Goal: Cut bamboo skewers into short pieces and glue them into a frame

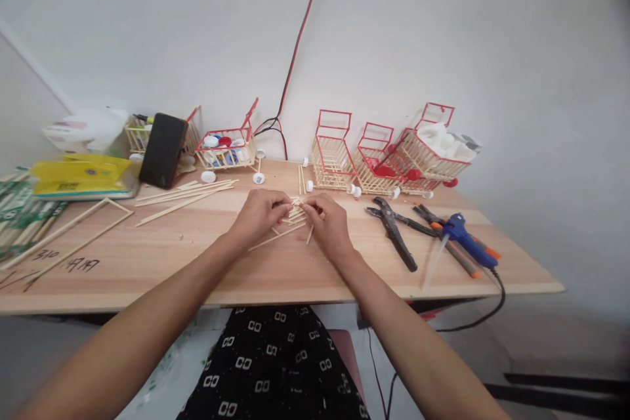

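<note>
Near the middle of the table, my left hand (266,213) and my right hand (327,220) are close together, thumbs and fingertips pinched. Between them is a short end of a thin wooden stick (296,202), mostly covered by the fingers. Under and around the fingertips lie several short pale sticks (296,215). One longer stick (278,236) slants across the wood just in front of my left hand. Longer loose sticks (187,202) are spread out to the left of my hands.
Small stick-built carts (332,161) with red trim and white wheels line the wall. Pliers (394,233) and a blue glue gun (467,239), its cord over the table edge, lie at right. A phone (163,149), yellow packet (83,177) and stick frame (73,230) are at left.
</note>
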A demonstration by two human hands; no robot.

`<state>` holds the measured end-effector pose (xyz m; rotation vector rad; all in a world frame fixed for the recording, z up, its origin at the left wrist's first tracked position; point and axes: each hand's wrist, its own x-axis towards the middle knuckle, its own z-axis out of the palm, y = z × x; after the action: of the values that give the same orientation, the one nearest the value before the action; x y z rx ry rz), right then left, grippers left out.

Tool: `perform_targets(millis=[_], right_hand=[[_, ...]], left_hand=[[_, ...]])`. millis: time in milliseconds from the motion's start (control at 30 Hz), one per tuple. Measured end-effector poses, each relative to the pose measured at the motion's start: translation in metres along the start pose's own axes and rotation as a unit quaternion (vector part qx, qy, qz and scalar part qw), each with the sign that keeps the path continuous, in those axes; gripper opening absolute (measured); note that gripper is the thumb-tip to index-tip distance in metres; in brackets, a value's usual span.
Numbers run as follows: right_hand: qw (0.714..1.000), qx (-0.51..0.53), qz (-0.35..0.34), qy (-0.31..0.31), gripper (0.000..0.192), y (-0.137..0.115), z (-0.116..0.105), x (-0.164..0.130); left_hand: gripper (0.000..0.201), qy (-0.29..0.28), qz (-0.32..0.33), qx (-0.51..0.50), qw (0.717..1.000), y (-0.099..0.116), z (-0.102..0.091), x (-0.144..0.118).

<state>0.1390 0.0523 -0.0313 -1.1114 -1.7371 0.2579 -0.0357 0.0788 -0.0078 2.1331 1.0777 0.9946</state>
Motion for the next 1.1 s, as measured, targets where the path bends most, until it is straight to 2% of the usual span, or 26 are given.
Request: perform_targets(millis=[1100], right_hand=[[1.0, -0.008, 0.013, -0.005, 0.012, 0.0004, -0.0004, -0.0004]], left_hand=[[0.018, -0.002, 0.003, 0.001, 1.0, -0.0016, -0.0004, 0.0001]])
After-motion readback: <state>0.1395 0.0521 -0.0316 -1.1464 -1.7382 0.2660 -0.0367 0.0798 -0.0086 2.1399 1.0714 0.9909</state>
